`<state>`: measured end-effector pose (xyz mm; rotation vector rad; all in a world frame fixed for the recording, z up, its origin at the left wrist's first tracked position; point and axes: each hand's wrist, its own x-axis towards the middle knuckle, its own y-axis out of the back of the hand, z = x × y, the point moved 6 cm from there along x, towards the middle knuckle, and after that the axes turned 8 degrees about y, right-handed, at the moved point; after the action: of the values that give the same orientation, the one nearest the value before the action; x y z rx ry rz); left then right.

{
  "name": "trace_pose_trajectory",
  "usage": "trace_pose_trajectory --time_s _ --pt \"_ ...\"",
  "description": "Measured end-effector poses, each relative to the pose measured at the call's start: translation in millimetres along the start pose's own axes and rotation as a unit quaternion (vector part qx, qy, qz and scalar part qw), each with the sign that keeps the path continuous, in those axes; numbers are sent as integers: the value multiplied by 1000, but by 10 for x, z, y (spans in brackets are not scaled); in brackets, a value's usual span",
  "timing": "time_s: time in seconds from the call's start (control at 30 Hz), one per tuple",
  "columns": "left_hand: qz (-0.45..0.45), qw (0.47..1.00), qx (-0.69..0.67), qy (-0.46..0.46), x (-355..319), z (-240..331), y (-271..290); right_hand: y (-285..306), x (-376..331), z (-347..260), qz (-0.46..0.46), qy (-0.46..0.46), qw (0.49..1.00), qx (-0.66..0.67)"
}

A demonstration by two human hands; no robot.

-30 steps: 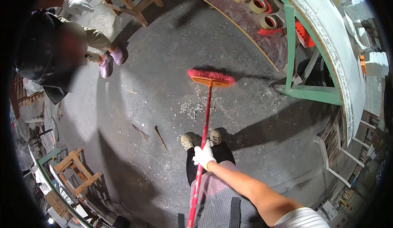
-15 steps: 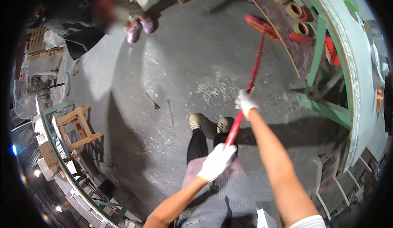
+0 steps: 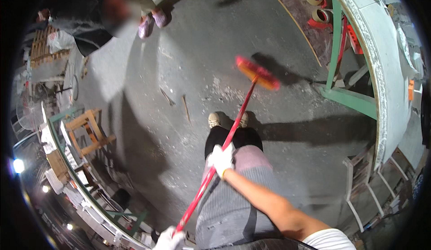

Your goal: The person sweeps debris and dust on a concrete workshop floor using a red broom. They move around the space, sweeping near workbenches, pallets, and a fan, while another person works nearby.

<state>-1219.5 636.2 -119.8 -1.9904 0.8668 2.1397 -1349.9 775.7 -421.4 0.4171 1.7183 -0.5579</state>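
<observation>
A push broom with a long red handle slants across my body from lower left to upper right. Its head, red bristles on an orange block, is slightly blurred over the grey floor. Gloved in white, my right hand wraps the middle of the handle in front of my waist. My left hand, also in a white glove, grips the handle's end at the bottom of the view. Pale crumbs of debris lie scattered on the floor just left of the broom head, ahead of my shoes.
Two sticks lie on the floor left of my feet. A wooden frame stands by the left bench. On the right is a green-legged table, with tape rolls on the board beyond. Another person in pink shoes stands far left.
The broom head has swung from the far right toward me and leftward, nearer the debris. Both hands have drawn back toward my body and to the left, still on the handle.
</observation>
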Motion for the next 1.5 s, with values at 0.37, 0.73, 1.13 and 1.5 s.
trace_pose_trajectory --time_s 0.37,0.73,1.13,1.5 --pt "-144 969 76 -185 1403 1531 -1573 1479 974 -1657 57 216 971 -87" --pt "49 982 -10 -184 830 -971 -1618 1549 747 644 -40 126 969 -208" --pt "109 990 -84 -6 -1420 -3104 -1181 1367 -775 3169 -208 -44 935 -283" --pt "207 935 -186 -221 390 -1030 -1517 824 336 662 -218 109 921 -304"
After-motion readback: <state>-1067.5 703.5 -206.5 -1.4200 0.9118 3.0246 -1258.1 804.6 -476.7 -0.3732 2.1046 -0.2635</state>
